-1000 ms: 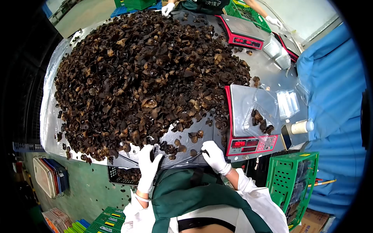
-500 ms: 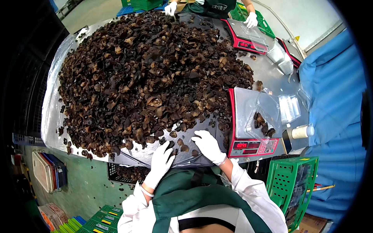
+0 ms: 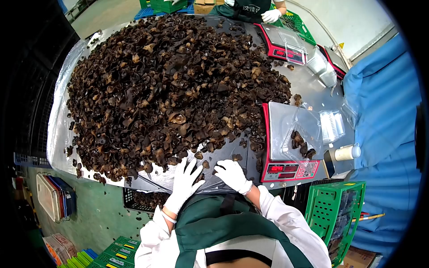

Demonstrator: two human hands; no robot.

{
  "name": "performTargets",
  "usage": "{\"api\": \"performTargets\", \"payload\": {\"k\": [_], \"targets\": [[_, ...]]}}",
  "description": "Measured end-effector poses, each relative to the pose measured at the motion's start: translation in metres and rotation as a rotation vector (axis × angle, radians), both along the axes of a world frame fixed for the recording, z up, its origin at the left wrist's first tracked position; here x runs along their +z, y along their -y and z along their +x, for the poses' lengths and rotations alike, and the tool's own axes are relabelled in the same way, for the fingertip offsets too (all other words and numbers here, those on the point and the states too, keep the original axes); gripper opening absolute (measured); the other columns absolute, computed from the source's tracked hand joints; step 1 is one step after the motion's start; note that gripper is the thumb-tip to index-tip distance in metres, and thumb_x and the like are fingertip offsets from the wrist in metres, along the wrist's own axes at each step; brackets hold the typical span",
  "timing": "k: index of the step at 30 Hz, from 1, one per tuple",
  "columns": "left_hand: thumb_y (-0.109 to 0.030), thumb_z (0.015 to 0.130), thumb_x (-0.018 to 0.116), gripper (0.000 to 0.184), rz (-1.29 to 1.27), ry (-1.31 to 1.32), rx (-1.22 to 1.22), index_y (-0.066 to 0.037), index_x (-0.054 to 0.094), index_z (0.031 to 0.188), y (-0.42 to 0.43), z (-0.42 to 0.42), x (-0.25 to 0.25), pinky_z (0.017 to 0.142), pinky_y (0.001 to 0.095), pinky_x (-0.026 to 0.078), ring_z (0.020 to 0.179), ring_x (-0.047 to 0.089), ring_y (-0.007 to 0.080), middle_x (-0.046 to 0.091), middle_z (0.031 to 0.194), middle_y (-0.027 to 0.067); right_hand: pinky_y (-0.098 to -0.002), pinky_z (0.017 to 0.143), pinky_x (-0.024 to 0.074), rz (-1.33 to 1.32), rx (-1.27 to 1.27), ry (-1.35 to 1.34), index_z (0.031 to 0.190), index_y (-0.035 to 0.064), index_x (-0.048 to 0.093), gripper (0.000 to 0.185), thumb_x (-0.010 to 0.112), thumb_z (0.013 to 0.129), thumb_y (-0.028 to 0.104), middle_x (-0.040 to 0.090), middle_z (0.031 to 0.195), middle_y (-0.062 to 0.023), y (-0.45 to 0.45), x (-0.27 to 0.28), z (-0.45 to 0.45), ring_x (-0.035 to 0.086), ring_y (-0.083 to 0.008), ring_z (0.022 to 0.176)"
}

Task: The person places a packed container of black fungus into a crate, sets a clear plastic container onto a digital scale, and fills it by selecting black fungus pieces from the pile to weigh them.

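A large heap of dark brown fungus pieces point(image 3: 174, 94) covers much of the table. My left hand point(image 3: 184, 182), in a white glove, lies at the heap's front edge with its fingers spread, and a few dark pieces show beside its fingers. To its right, my right hand point(image 3: 232, 175), also gloved, rests palm down on the dark sheet with its fingers apart. Loose pieces point(image 3: 205, 164) lie between the two hands. A red scale point(image 3: 280, 129) stands right of my right hand, bearing a clear tray point(image 3: 292, 143) with several fungus pieces.
Across the table a co-worker's gloved hand point(image 3: 271, 16) is near a second scale point(image 3: 286, 40) with a clear tray on it. Clear trays point(image 3: 331, 126), a white bottle point(image 3: 347, 152) and a phone point(image 3: 328, 164) lie at the right. A green crate point(image 3: 319, 210) stands below the table's edge.
My right hand has shifted left. My left hand moved right and its fingers spread; loose pieces between the hands have been displaced. The co-worker's hand drew back from the far scale, leaving a tray there.
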State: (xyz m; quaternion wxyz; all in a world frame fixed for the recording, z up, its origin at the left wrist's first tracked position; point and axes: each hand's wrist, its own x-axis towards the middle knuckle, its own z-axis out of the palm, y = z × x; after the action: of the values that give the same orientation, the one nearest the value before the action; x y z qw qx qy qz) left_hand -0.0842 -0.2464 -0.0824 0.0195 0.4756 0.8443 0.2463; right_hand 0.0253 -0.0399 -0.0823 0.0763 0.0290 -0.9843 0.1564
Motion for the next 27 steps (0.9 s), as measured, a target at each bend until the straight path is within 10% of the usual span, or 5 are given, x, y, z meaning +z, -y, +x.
{"api": "performTargets", "payload": {"k": [7,13,19,23,27], "targets": [[-0.018,0.073,0.073,0.039,0.158,0.029,0.042,-0.011,0.064,0.110,0.005,-0.004,-0.009,0.086,0.0405,0.046,0.104,0.054,0.0315,0.059,0.111,0.0097,-0.0299,0.075,0.0511,-0.362,-0.158,-0.239,0.100,0.0074,0.063,0.021,0.067,0.080,0.010,0.062,0.101,-0.0067,-0.015,0.001,-0.010,0.061,-0.0220,0.092],[-0.012,0.078,0.069,0.032,0.389,0.259,0.315,-0.008,0.065,0.109,-0.004,-0.012,-0.011,0.086,0.0388,0.047,0.101,0.056,0.0308,0.060,0.109,0.0120,-0.0256,0.056,0.0431,-2.319,-0.464,0.125,0.117,0.0065,0.056,0.033,0.051,0.095,0.031,0.063,0.107,-0.0113,-0.042,0.013,-0.015,0.058,-0.0174,0.083],[-0.009,0.077,0.070,0.033,0.296,0.097,0.230,-0.007,0.065,0.110,-0.004,-0.008,-0.011,0.087,0.0374,0.047,0.098,0.058,0.0301,0.062,0.105,0.0139,-0.0318,0.063,0.0481,-2.721,-0.249,0.026,0.129,0.0067,0.049,0.040,0.040,0.098,0.031,0.057,0.126,-0.0142,-0.036,0.016,-0.015,0.060,-0.0279,0.102],[-0.017,0.092,0.060,0.021,0.958,1.478,0.663,-0.008,0.061,0.111,-0.018,-0.011,0.010,0.078,0.0319,0.050,0.093,0.060,0.0156,0.064,0.103,0.0039,-0.0337,0.073,0.0502,-2.791,-0.280,0.006,0.125,0.0055,0.052,0.038,0.046,0.096,0.028,0.058,0.123,-0.0154,-0.029,0.016,-0.015,0.059,-0.0292,0.105],[-0.027,0.092,0.060,0.026,1.308,2.044,0.560,-0.008,0.060,0.111,-0.052,-0.007,0.038,0.077,0.0374,0.053,0.098,0.061,0.0216,0.064,0.106,0.0061,-0.0295,0.065,0.0508,-2.695,-0.291,0.114,0.117,0.0061,0.056,0.033,0.048,0.095,0.029,0.060,0.117,-0.0127,-0.025,0.029,-0.012,0.061,-0.0251,0.098]]}}
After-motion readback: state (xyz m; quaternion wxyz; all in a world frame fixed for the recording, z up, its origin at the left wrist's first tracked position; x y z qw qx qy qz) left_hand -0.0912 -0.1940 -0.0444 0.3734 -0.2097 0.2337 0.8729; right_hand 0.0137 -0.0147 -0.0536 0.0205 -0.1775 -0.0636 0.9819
